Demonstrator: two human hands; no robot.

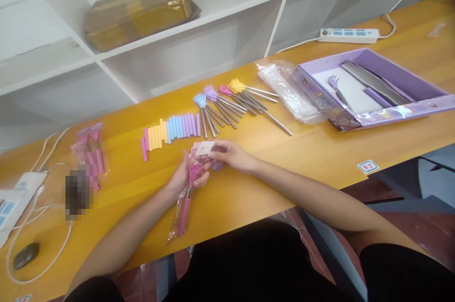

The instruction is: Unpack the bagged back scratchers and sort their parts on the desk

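Note:
My left hand [185, 175] is closed on a pink back scratcher [184, 214] inside a clear plastic bag, its claw end up by the fingers and its handle pointing towards me. At the bag's top, my right hand [229, 156] pinches a white card [205, 148] with pink print behind it. Beyond the hands lies a row of pink, yellow, blue and purple handle sleeves [170, 130]. To the right of that row are metal-rod scratchers with blue claws [200, 100], purple claws [210, 93], a pink claw [225, 89] and yellow claws [237, 86].
Bagged pink scratchers [90, 150] lie at the left, near a power strip [21, 197], cables and a dark mouse [26, 255]. A purple box [405, 111] and clear plastic bags [287, 91] are at the right. A taped parcel [142, 13] sits on the white shelf [227, 5].

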